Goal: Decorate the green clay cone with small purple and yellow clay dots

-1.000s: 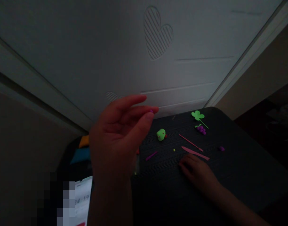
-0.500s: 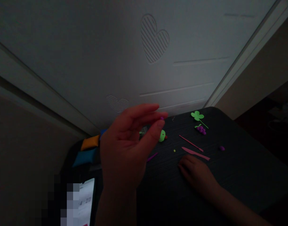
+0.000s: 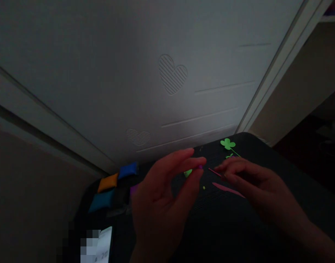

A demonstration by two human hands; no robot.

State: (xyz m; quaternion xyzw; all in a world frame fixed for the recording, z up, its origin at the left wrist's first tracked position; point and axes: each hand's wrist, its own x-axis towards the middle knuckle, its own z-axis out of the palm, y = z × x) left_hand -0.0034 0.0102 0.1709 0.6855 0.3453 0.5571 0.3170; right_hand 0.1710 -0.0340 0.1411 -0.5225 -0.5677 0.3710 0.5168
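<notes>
1. Head view: the left hand (image 3: 163, 199) pinches a purple bit (image 3: 200, 167) between thumb and fingertip, another finger standing clear, above the bench (image 3: 224, 226) toward its far edge.
2. That purple bit looks light and soft, like clay — likely to dent, so a gentle hold at its sides should suit.
3. Fingers of the right hand (image 3: 259, 186) are partly curled at the pink stick (image 3: 214, 172); whether they grip it is unclear. It looks thin, light and stiff, best taken mid-shaft.
4. Near the bench's left edge, the phone (image 3: 104, 243) shows "20" — other characters blurred or masked. No brand is legible on the packets (image 3: 101, 201).
</notes>
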